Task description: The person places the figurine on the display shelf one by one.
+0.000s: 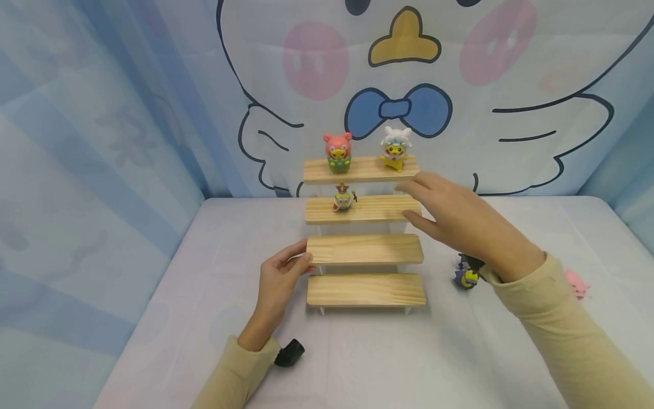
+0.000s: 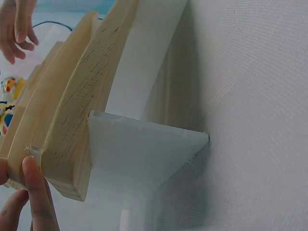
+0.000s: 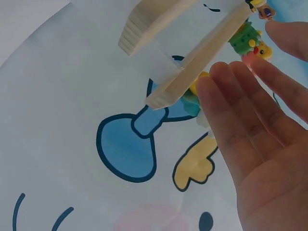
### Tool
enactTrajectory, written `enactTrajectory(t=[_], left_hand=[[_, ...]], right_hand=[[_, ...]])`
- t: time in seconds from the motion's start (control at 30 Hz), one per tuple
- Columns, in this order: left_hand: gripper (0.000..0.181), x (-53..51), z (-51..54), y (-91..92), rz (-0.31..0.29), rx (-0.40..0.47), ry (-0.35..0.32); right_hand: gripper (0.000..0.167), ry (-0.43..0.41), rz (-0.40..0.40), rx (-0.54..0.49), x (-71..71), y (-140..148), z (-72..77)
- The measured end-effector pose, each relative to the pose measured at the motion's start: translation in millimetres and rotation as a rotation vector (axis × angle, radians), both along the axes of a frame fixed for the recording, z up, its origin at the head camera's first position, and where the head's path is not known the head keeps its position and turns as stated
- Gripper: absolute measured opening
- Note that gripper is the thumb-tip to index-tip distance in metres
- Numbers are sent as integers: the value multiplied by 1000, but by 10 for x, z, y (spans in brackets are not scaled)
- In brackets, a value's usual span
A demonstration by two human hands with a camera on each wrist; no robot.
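A tiered display shelf (image 1: 365,249) with wooden boards on pale supports stands in the middle of the table. At its left side my left hand (image 1: 278,278) pinches the end of the second board from the bottom between thumb and fingers. My right hand (image 1: 455,213) hovers by the right ends of the upper two boards, its fingers extended and holding nothing. On the top board stand a pink-hooded figurine (image 1: 338,153) and a white-hooded figurine (image 1: 395,149). A small crowned figurine (image 1: 343,199) stands on the board below, left of its middle.
Right of the shelf, a dark and yellow figurine (image 1: 466,278) lies partly hidden by the right wrist. A pink figurine (image 1: 577,284) lies farther right. Behind the table hangs a cloth backdrop (image 1: 398,111) with a cartoon print.
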State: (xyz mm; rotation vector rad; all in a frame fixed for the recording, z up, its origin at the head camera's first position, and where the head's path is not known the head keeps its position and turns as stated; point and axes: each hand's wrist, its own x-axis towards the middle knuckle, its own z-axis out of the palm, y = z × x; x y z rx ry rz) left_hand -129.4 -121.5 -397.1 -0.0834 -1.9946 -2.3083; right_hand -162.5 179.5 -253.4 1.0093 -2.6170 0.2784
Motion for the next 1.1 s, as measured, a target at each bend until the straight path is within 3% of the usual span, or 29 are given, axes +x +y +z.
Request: enactTrajectory(t=[0.37, 0.7, 1.1], left_hand=[[37, 8, 11, 7, 15, -9, -19], [36, -2, 2, 8, 11, -9, -10], [36, -12, -7, 6, 6, -4, -4]], right_hand=[[39, -44, -56, 11, 72, 184, -90], [44, -215, -222, 80, 97, 329, -240], [41, -339, -295, 119, 58, 521, -486]])
